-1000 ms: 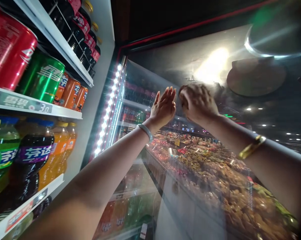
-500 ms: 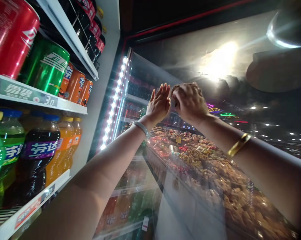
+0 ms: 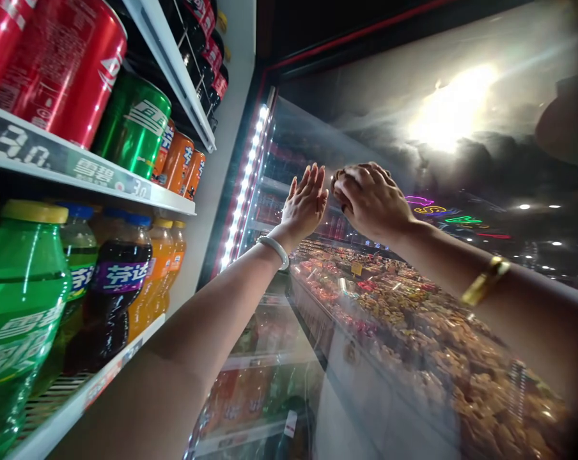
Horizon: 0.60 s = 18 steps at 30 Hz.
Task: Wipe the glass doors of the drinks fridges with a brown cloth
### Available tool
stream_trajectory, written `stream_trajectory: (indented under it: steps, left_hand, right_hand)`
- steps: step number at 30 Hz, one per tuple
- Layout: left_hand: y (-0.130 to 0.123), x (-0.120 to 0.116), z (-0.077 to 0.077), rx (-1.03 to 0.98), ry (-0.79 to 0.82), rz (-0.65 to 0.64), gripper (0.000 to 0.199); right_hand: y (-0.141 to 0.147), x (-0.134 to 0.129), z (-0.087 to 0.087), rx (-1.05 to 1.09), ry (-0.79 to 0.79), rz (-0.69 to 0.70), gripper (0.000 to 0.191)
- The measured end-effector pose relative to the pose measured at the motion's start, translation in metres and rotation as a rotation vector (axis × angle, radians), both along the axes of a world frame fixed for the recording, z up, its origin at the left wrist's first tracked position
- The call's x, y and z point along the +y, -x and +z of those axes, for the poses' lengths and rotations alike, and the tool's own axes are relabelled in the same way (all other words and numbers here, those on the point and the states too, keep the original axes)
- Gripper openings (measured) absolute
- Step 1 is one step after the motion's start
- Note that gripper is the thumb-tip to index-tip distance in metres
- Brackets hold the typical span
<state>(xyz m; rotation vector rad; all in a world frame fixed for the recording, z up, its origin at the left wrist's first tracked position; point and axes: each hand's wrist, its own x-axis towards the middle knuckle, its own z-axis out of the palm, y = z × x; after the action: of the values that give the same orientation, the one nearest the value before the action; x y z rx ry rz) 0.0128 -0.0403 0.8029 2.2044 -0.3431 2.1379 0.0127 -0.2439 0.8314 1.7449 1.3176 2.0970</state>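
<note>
My left hand (image 3: 304,203) is open, its fingers stretched upward against the glass door (image 3: 289,137) of a drinks fridge. A pale bangle (image 3: 274,250) circles that wrist. Just to its right, my right hand (image 3: 373,199) is at the glass with its fingers bent and pointing left. A dark brownish edge shows around those fingers; whether it is a thing held or a reflection, I cannot make out. There is a gold bracelet (image 3: 485,281) on my right forearm.
On the left, fridge shelves (image 3: 174,199) hold red cans (image 3: 73,70), a green can (image 3: 135,124), orange cans and several soda bottles (image 3: 121,275). A strip of lights (image 3: 245,185) runs along the door's edge. Heaped packaged goods (image 3: 413,319) show through or in the glass.
The view has shifted, so shelves and drinks sit farther right and more cans and a green bottle show. My right hand is slightly farther right; my left stays on the glass.
</note>
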Motion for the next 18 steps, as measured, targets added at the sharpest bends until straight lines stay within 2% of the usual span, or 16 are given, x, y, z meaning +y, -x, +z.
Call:
stream_trajectory:
  steps: [2, 4, 6, 8, 9, 11, 14, 16, 18]
  left_hand:
    - [-0.003, 0.007, -0.002, -0.006, -0.013, -0.002, 0.062]
    - [-0.005, 0.012, -0.003, -0.009, -0.026, 0.000, 0.062]
    - [-0.006, 0.017, -0.003, -0.007, -0.032, -0.002, 0.062]
    - [-0.006, 0.023, -0.004, -0.002, -0.024, -0.011, 0.062]
    - [-0.006, 0.027, -0.004, 0.000, -0.017, -0.017, 0.061]
    - [-0.005, 0.036, -0.008, 0.002, -0.001, -0.027, 0.061]
    - [-0.001, 0.046, -0.018, -0.001, -0.003, -0.018, 0.063]
    - [0.001, 0.051, -0.026, 0.005, -0.040, -0.002, 0.063]
    - [0.002, 0.053, -0.031, 0.015, -0.076, 0.006, 0.062]
  right_hand:
    - [0.000, -0.015, -0.002, -0.015, 0.083, -0.025, 0.043]
    - [-0.001, -0.021, 0.010, -0.014, 0.056, -0.023, 0.039]
    - [-0.002, -0.010, 0.026, 0.011, -0.066, 0.010, 0.040]
    - [-0.001, 0.016, 0.033, 0.041, -0.188, 0.060, 0.043]
    - [0.000, 0.030, 0.030, 0.049, -0.210, 0.079, 0.042]
    - [0.001, 0.050, 0.013, 0.053, -0.156, 0.083, 0.041]
    - [0.000, 0.049, -0.016, 0.032, 0.031, 0.037, 0.042]
    - [-0.002, 0.035, -0.018, 0.022, 0.086, 0.024, 0.040]
    - [-0.003, 0.027, -0.005, 0.036, 0.021, 0.046, 0.038]
